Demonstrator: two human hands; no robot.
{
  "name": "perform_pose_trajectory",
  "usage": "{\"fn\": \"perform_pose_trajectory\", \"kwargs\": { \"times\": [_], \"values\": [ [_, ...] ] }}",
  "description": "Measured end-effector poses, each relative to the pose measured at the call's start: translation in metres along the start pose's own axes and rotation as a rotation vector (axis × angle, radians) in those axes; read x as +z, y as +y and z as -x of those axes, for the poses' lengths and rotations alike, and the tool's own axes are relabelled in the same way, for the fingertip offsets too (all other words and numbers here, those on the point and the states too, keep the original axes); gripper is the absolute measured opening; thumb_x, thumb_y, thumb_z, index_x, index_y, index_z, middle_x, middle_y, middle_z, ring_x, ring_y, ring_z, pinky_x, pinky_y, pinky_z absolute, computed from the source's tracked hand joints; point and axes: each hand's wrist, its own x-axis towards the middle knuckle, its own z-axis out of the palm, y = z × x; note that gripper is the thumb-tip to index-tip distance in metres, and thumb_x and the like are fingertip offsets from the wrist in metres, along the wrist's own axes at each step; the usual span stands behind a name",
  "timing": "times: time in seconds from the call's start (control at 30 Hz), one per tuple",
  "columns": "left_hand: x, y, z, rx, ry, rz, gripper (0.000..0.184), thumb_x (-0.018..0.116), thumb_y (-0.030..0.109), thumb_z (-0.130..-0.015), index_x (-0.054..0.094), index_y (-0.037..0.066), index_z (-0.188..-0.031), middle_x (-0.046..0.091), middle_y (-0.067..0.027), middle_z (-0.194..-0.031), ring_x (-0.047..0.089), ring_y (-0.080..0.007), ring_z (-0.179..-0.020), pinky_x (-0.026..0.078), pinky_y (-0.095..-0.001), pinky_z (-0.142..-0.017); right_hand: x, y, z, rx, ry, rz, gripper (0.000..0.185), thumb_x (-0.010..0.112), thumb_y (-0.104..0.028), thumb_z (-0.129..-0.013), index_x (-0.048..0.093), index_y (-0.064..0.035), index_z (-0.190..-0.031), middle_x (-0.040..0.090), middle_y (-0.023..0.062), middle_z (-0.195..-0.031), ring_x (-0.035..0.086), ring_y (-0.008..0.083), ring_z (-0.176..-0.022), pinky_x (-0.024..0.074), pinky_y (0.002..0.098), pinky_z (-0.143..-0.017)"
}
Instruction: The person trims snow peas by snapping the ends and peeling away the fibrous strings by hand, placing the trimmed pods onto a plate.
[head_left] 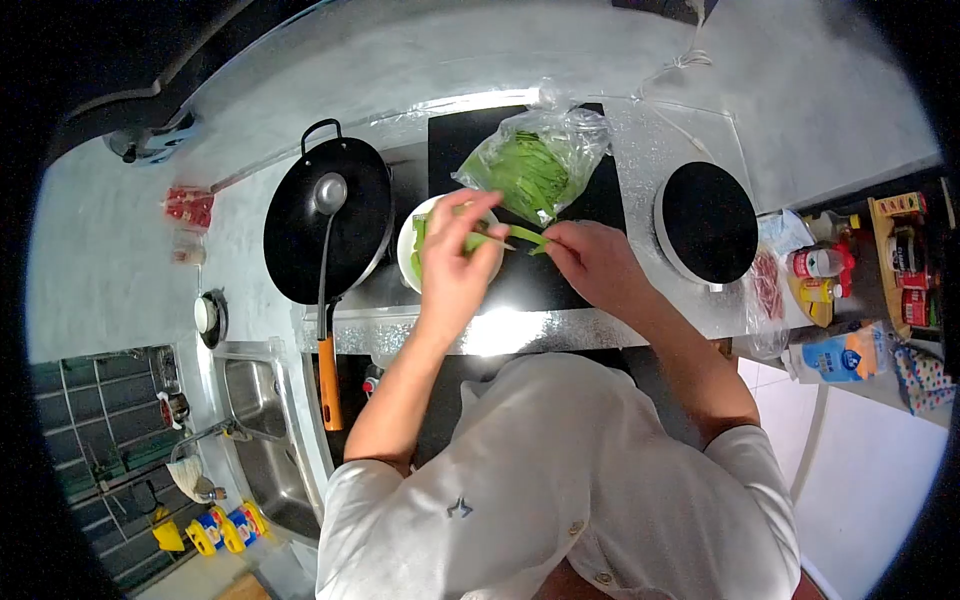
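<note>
Over a white bowl [410, 262], my left hand [460, 265] has its fingers curled on the end of a long, flat green bean [526, 235]. A thin pale strip shows beside those fingers; I cannot make out what it is. My right hand [600, 262] pinches the bean's other end between thumb and forefinger, to the right of the bowl. Green pieces lie in the bowl, partly hidden by my left hand. Just beyond both hands, an open clear plastic bag [585, 135] holds a heap of similar green vegetables [530, 172].
Left of the bowl stands a black wok [290, 235] with a ladle [329, 200] in it. A round black cooktop [708, 225] sits at the right. Bottles [818, 263] and packets fill the right-hand shelf. A steel sink [265, 440] is at the lower left.
</note>
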Motion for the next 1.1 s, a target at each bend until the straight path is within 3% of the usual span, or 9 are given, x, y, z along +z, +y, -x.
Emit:
{"fn": "perform_pose_trajectory", "kwargs": {
  "times": [0.03,0.17,0.23,0.47,0.63,0.8,0.87,0.93,1.1],
  "values": [
    [0.002,0.003,0.001,0.01,-0.093,-0.058,0.03,0.064,-0.004,-0.081,0.068,0.004,-0.11,0.064,-0.0097,-0.11,0.065,-0.0197,-0.093,0.053,-0.0313,-0.077,0.001,0.001,-0.002,-0.182,0.078,0.153,0.015,0.064,-0.019,-0.089,0.067,-0.0064,-0.097,0.068,0.0122,-0.082,0.067,0.0304,-0.074,0.0528,0.0398,-0.068],
    [0.002,0.003,0.003,-0.06,-0.282,-0.114,0.021,0.065,-0.004,-0.076,0.068,0.002,-0.096,0.069,-0.0111,-0.089,0.067,-0.0252,-0.089,0.052,-0.0341,-0.078,-0.008,-0.01,-0.006,-0.189,0.03,0.092,0.017,0.067,-0.021,-0.087,0.067,-0.007,-0.097,0.068,0.0119,-0.082,0.067,0.031,-0.078,0.0537,0.0416,-0.07],
    [0.003,0.001,0.003,-0.084,-0.261,-0.077,0.019,0.064,-0.004,-0.077,0.067,0.001,-0.095,0.069,-0.0109,-0.089,0.067,-0.0249,-0.088,0.051,-0.0334,-0.079,-0.013,-0.013,-0.004,-0.083,-0.022,-0.053,0.019,0.068,-0.021,-0.086,0.067,-0.0076,-0.099,0.067,0.0119,-0.08,0.068,0.03,-0.079,0.0541,0.0411,-0.072],
    [0.0,-0.001,0.0,-0.169,-0.25,-0.003,0.015,0.062,-0.004,-0.08,0.066,0.001,-0.093,0.069,-0.0099,-0.089,0.066,-0.0234,-0.087,0.05,-0.0315,-0.08,-0.023,-0.002,-0.005,-0.045,0.043,-0.129,0.02,0.068,-0.02,-0.086,0.066,-0.0061,-0.1,0.067,0.0113,-0.079,0.067,0.0303,-0.073,0.0539,0.0409,-0.069],
    [-0.002,0.0,-0.003,-0.107,-0.271,-0.085,0.017,0.062,-0.003,-0.079,0.067,0.002,-0.095,0.069,-0.0104,-0.092,0.067,-0.0251,-0.087,0.051,-0.0322,-0.08,-0.016,0.001,-0.017,-0.262,0.059,0.034,0.012,0.065,-0.018,-0.085,0.065,-0.0059,-0.089,0.066,0.0131,-0.078,0.066,0.0337,-0.073,0.0518,0.0445,-0.065],
    [-0.001,0.012,-0.004,0.058,-0.27,-0.242,0.022,0.064,-0.002,-0.077,0.068,0.004,-0.098,0.069,-0.0111,-0.095,0.068,-0.028,-0.089,0.053,-0.0364,-0.078,-0.015,-0.002,-0.02,-0.294,0.023,0.133,0.009,0.062,-0.015,-0.083,0.061,-0.0064,-0.08,0.063,0.0129,-0.073,0.064,0.0357,-0.071,0.0507,0.0465,-0.063],
    [-0.001,0.015,-0.006,0.131,-0.388,-0.283,0.023,0.066,0.001,-0.077,0.069,0.005,-0.099,0.07,-0.011,-0.098,0.068,-0.0301,-0.089,0.054,-0.0386,-0.077,-0.014,-0.003,-0.023,-0.334,0.007,0.156,0.009,0.062,-0.014,-0.082,0.061,-0.0065,-0.079,0.062,0.0126,-0.072,0.063,0.036,-0.071,0.0504,0.0469,-0.063],
    [0.0,0.011,-0.008,0.08,-0.435,-0.289,0.022,0.067,0.003,-0.078,0.069,0.005,-0.099,0.07,-0.0111,-0.099,0.068,-0.0321,-0.089,0.054,-0.0389,-0.076,-0.014,-0.005,-0.023,-0.35,-0.01,0.19,0.007,0.064,-0.01,-0.082,0.061,-0.004,-0.079,0.063,0.0111,-0.073,0.062,0.0319,-0.07,0.0494,0.0412,-0.063],
    [0.003,0.01,-0.008,0.005,-0.443,-0.232,0.016,0.066,0.003,-0.08,0.069,0.003,-0.096,0.071,-0.0118,-0.094,0.069,-0.0306,-0.086,0.053,-0.0376,-0.074,-0.017,-0.004,-0.023,-0.275,-0.058,0.039,0.009,0.063,-0.012,-0.083,0.062,-0.0053,-0.077,0.063,0.0119,-0.073,0.063,0.0334,-0.07,0.0499,0.0432,-0.062]
  ]
}}
